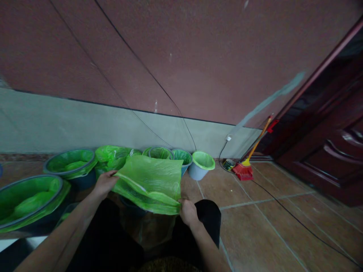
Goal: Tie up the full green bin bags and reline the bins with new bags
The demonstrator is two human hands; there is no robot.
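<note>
A green plastic bag (153,173) is stretched out between my two hands above my knees. My left hand (105,184) is closed on its left edge, and my right hand (188,211) grips the lower right corner. The bag's near edge sags a little, with a pale drawstring-like strip along the left part. Under it, a dark bucket (132,206) is mostly hidden. Behind the bag, a filled green bag (110,156) rests by the wall, left of several buckets.
Lined dark bins (47,166) (5,227) stand on the left. A light bucket (196,172) with a green liner is near the wall. Farther right are a red broom (243,172), a tin (227,164), a cable (300,219) across the tiles, and a dark door (326,158).
</note>
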